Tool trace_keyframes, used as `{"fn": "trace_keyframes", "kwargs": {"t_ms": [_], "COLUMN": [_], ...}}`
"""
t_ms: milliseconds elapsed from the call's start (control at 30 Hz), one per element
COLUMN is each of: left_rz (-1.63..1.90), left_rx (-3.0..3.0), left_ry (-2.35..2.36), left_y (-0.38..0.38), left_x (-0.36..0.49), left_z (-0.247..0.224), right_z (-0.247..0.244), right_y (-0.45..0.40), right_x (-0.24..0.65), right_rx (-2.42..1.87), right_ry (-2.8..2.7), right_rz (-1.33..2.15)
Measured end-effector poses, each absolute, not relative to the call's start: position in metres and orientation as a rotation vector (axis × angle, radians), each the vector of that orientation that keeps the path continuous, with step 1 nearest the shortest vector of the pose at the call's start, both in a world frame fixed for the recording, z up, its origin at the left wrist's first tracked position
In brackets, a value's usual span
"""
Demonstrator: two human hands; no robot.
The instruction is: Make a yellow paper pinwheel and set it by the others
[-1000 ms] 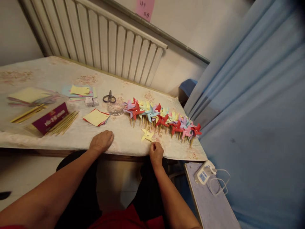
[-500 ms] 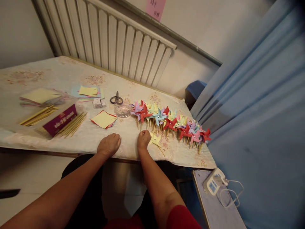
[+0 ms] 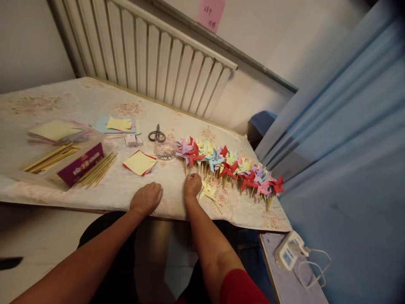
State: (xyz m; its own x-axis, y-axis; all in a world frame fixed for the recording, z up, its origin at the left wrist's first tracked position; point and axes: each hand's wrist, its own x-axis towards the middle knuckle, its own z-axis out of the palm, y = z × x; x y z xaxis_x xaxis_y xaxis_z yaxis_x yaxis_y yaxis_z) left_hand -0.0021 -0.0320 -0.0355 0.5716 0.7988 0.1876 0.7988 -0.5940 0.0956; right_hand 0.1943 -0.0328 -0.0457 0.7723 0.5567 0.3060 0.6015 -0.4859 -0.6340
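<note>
Both hands rest closed on the table's front part. My left hand (image 3: 147,198) is curled with its knuckles up, just below a stack of square papers (image 3: 139,162), yellow on top with red edges. Nothing shows in it. My right hand (image 3: 193,185) is a fist beside a yellow pinwheel (image 3: 208,190) on a stick that lies flat; no object is visible in the fist. Behind and right of it stand many paper pinwheels (image 3: 229,169) in red, yellow, blue, pink and purple, on thin sticks. A clear bag of small pins (image 3: 165,151) lies at their left end.
Scissors (image 3: 157,134) and small white boxes (image 3: 133,140) lie farther back, near more papers (image 3: 118,123). At left, a clear package (image 3: 47,169) with a purple label and loose wooden sticks (image 3: 97,171). A power strip (image 3: 289,253) sits on a side stand at right.
The view has shifted slightly, so the table items appear a little lower and farther right. Both hands stay closed in nearly the same places.
</note>
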Motion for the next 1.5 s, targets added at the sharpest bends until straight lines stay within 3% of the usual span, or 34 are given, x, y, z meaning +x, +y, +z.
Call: {"fn": "trace_keyframes", "kwargs": {"t_ms": [1500], "left_rz": [0.373], "left_rx": [2.734], "left_ry": [1.418], "left_y": [-0.033], "left_x": [-0.003], "left_z": [-0.036], "right_z": [-0.036], "right_y": [-0.032], "right_x": [0.177], "right_rx": [-2.149], "right_ry": [-0.941], "right_rz": [0.042]}}
